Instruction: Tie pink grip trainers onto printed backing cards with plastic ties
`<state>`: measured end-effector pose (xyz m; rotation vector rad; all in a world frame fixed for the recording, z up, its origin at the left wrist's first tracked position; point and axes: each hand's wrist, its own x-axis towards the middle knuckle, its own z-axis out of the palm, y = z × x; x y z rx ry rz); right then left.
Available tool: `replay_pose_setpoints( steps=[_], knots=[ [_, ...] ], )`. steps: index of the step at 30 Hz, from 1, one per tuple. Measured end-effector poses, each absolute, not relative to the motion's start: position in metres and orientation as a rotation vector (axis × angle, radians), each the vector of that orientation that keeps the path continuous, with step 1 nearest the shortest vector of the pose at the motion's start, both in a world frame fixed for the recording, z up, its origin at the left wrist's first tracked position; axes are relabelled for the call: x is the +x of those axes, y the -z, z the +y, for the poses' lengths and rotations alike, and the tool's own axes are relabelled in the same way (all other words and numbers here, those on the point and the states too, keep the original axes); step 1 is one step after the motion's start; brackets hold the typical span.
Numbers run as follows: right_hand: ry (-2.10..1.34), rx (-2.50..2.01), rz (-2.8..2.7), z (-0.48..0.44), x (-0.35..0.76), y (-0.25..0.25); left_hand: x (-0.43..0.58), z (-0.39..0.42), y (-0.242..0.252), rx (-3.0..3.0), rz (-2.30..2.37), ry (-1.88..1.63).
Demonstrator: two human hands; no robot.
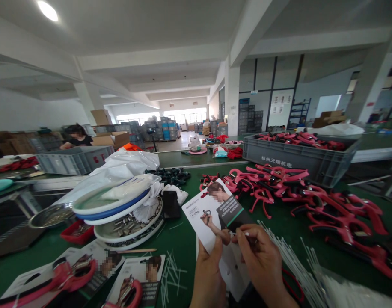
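My left hand [209,269] is closed on the lower left edge of a printed packaging card [199,220] for a grip strengthener, holding it tilted above the table. My right hand [260,261] is pinched at the card's right side, with a thin white piece, apparently a cable tie [246,233], showing between its fingertips. The card's lower part has small holes. Beside my right hand lies a bundle of white cable ties [284,252]. Lower left, pink hand grips [70,273] rest on more printed cards [147,273], partly cut off by the frame.
A pile of pink hand grips [269,184] spreads across the right, before a grey crate [286,156] of them. At left stand stacked round trays [128,244] with metal parts, a red box [76,233] and a metal bowl [50,216]. A co-worker [77,137] is behind a crate.
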<state>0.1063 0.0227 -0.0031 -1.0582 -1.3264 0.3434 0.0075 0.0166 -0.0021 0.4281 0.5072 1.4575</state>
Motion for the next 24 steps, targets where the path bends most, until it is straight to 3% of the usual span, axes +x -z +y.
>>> replay_pose_setpoints(
  steps=[14,18,24],
  knots=[
    [-0.007,-0.896,-1.848,0.005,0.125,-0.007,-0.006,0.019,0.007,0.54,0.648,-1.273],
    [-0.198,-0.902,-2.021,0.004,0.149,-0.022,-0.013,0.02,-0.001,0.606,0.572,-1.26],
    [-0.746,-1.243,-1.316,0.027,0.175,-0.027,-0.024,0.016,-0.017,0.705,0.518,-1.111]
  ],
)
